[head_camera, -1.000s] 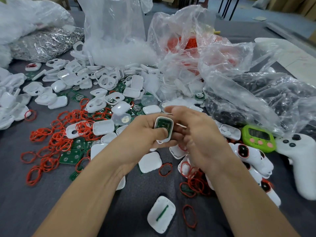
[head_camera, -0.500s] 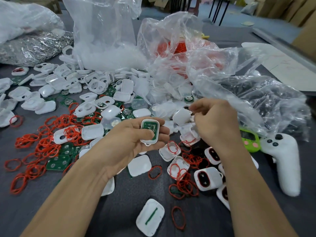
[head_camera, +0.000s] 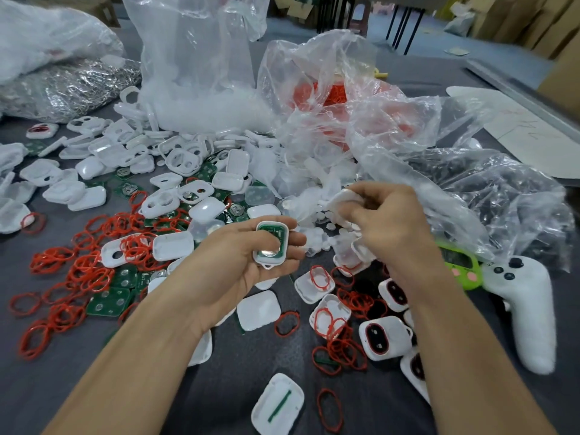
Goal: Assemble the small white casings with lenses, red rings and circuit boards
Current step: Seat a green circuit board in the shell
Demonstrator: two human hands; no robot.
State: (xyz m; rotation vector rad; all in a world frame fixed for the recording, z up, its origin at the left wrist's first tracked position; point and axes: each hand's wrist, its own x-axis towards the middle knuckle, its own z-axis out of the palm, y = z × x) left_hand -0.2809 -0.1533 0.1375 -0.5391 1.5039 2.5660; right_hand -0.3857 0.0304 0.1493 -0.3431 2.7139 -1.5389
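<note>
We note the left hand point(head_camera: 232, 268) held palm up over the dark grey table point(head_camera: 219, 387). Its thumb and fingers grip a small white rounded plastic casing point(head_camera: 270, 262). The open face of the casing shows a green circuit board point(head_camera: 269, 230) seated inside, with a silver disc at its lower end.

The right hand point(head_camera: 389, 224) is apart from the left, raised just beside a crumpled clear plastic bag point(head_camera: 470, 189). Its fingers are curled on a small white plastic piece point(head_camera: 343, 199); blur prevents us from telling which part it is.

Loose red rubber rings point(head_camera: 94, 271) and bare green boards point(head_camera: 110, 301) lie scattered to the left, among a heap of empty white casing shells point(head_camera: 175, 158). Near the right forearm lie closed white casings with red-ringed dark lenses point(head_camera: 384, 339). Beyond them sit a bright green timer point(head_camera: 461, 268) and a white game controller point(head_camera: 521, 309).
</note>
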